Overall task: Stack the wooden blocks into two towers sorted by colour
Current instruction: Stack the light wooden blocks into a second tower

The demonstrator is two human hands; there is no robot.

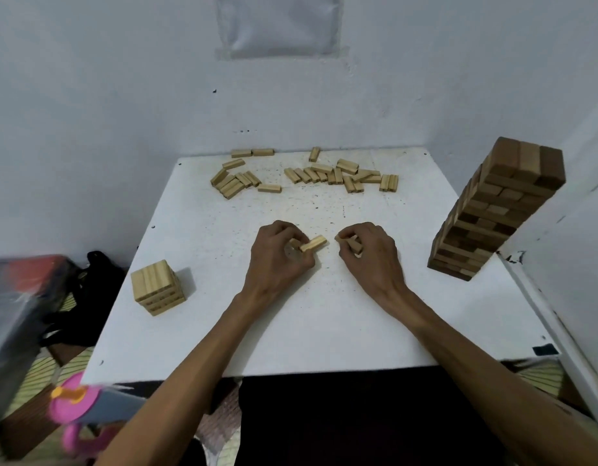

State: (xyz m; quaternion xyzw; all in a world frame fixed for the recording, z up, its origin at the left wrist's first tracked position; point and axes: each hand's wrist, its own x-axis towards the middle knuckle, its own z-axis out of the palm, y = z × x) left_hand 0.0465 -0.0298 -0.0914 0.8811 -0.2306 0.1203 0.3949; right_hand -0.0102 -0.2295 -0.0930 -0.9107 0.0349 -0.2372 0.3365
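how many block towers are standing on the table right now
2. A short light tower stands at the near left of the table; a tall dark tower stands at its right edge. None seems hidden.

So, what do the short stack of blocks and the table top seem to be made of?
The short stack: pale wood, matte, probably unvarnished; straight grain lines show on its top. The table top: a smooth white board, perhaps painted or laminated; dark specks mark it, and its core cannot be told.
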